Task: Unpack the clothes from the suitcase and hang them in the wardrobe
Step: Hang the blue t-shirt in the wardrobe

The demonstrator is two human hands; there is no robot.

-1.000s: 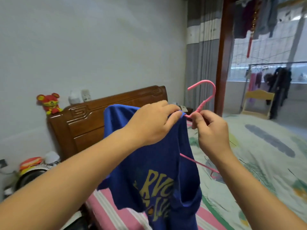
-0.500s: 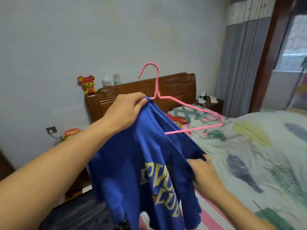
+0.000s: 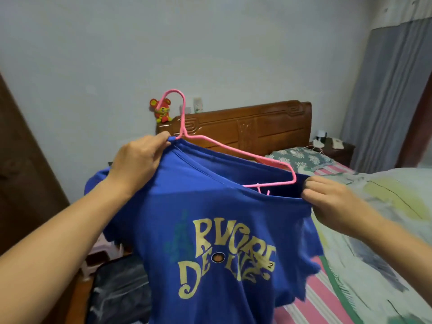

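Observation:
A blue T-shirt (image 3: 217,220) with yellow lettering hangs in front of me, held up at chest height. A pink wire hanger (image 3: 224,146) pokes out of its neck opening, hook upward, its right arm lying outside the cloth. My left hand (image 3: 138,160) pinches the collar right at the base of the hanger's hook. My right hand (image 3: 327,197) grips the collar edge at the shirt's right, beside the hanger's right tip. The black suitcase (image 3: 117,288) lies open on the floor at lower left, partly hidden by the shirt.
The bed (image 3: 378,230) with a feather-print cover fills the right side, its wooden headboard (image 3: 257,127) against the wall. A red toy mouse (image 3: 161,111) sits on the headboard's left end. A dark wooden panel (image 3: 21,174) stands at far left. Grey curtains (image 3: 385,94) hang at right.
My view has swung left. My right hand rose from low on the shirt's front to its collar edge and pulled the neck opening wide. The left hand keeps its hold.

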